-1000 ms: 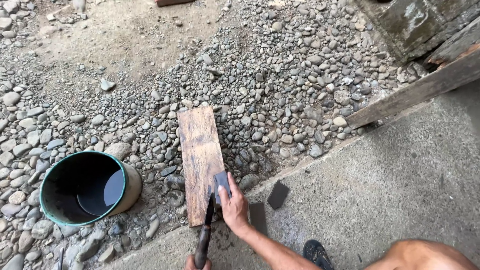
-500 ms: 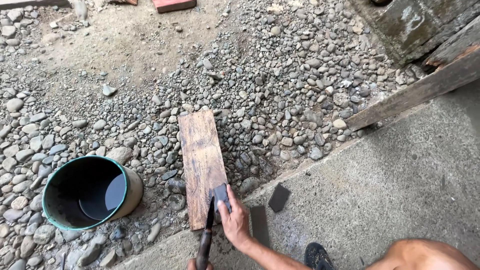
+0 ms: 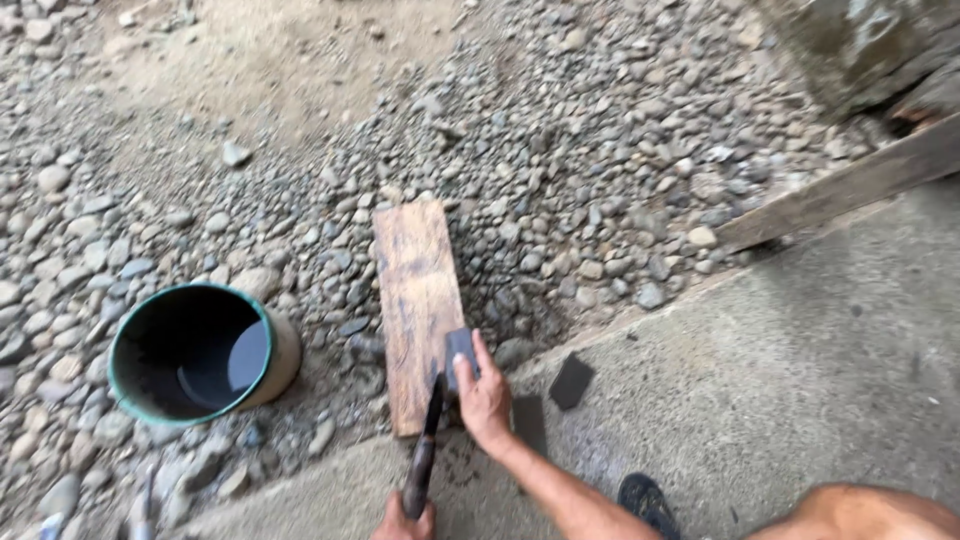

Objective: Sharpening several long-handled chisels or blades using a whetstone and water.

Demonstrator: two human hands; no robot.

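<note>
knife [image 3: 428, 430] lengthwise along plank [image 3: 419, 312], tip seemingly toward gravel, in left hand [image 3: 405, 519]

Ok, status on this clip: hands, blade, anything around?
Left hand grips the knife handle. Right hand presses the grey stone on the wooden board. Bucket to the left, gravel ahead.

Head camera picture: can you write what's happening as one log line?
left hand: grips knife handle | right hand: presses grey stone on wooden board | knife: blade beside stone | bucket: left, on gravel
</note>
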